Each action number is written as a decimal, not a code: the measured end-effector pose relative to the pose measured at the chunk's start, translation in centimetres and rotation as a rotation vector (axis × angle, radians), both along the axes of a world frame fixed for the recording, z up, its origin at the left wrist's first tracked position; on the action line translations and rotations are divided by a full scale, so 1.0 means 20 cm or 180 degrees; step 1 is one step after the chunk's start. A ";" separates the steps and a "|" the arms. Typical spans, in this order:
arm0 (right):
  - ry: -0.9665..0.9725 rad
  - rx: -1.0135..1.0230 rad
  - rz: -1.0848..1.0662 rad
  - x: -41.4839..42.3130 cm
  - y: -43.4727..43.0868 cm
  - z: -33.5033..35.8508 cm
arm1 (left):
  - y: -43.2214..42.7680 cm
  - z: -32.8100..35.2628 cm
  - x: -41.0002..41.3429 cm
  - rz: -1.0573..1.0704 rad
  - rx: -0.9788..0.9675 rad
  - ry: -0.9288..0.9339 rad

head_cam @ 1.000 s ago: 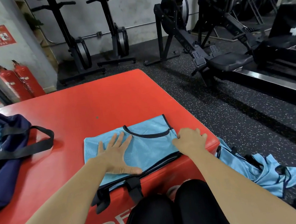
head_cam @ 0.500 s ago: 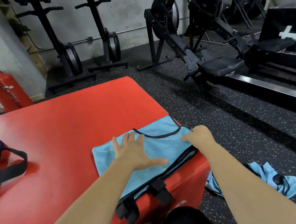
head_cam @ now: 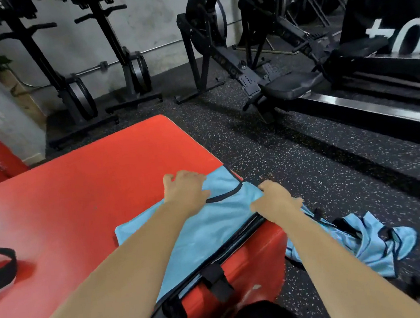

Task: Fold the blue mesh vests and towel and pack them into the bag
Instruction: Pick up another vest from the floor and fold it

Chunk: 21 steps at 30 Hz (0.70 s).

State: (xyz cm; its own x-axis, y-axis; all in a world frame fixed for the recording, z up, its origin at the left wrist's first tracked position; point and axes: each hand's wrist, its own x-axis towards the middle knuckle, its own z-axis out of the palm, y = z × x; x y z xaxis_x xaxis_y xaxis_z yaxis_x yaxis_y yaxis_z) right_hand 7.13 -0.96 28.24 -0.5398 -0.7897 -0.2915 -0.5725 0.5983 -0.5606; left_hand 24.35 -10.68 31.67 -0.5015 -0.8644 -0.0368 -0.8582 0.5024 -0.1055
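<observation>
Head view. Blue mesh vest [head_cam: 211,233] lies flat on the near right corner of the red padded box [head_cam: 79,211], black-trimmed neckline toward the far side.

Left hand [head_cam: 185,192] is at the vest's far left edge, fingers curled down, grasping the fabric. Right hand [head_cam: 275,201] is at the vest's right edge above the box corner, fingers curled over and grasping that edge.

Second vest [head_cam: 368,240] lies crumpled on the speckled floor [head_cam: 307,161], right of the box. Dark bag strap [head_cam: 13,265] shows at the far left on the box; the bag body is out of frame.
</observation>
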 end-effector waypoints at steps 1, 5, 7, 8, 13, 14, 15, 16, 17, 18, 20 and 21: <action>0.0026 -0.0016 -0.0006 0.00 0.01 0.00 | -0.03 -0.01 -0.06 -0.0012 0.0089 0.0068; 0.0170 -0.0071 0.0087 -0.01 0.04 -0.02 | -0.15 -0.04 -0.26 0.0200 0.0523 0.0220; 0.0190 -0.0207 0.0163 -0.03 0.05 -0.03 | -0.19 -0.05 -0.33 0.0317 0.0752 0.0329; 0.0169 -0.0283 0.0185 -0.04 0.05 -0.03 | -0.22 -0.04 -0.35 0.0316 0.0814 0.0400; -0.0335 -0.0871 -0.0248 -0.11 0.05 -0.03 | -0.35 0.02 -0.34 0.0378 0.1488 0.1154; -0.0632 -0.1079 -0.0419 -0.12 0.04 -0.03 | -0.37 0.06 -0.32 0.0354 0.1666 0.1380; -0.0960 -0.1208 -0.0577 -0.13 0.04 -0.02 | -0.38 0.09 -0.30 0.0360 0.1834 0.1604; -0.1295 -0.1254 -0.0714 -0.13 0.04 -0.01 | -0.39 0.12 -0.27 0.0371 0.1947 0.1808; -0.1632 -0.1249 -0.0804 -0.13 0.04 0.01 | -0.40 0.15 -0.24 0.0401 0.2017 0.1949; -0.1938 -0.1177 -0.0867 -0.13 0.05 0.03 | -0.40 0.17 -0.21 0.0423 0.2055 0.2055; -0.2310 -0.0984 -0.0951 -0.11 0.06 0.08 | -0.38 0.22 -0.15 0.0464 0.2096 0.2229; -0.2386 -0.1005 -0.0971 -0.11 0.07 0.09 | -0.37 0.24 -0.13 0.0463 0.2103 0.2278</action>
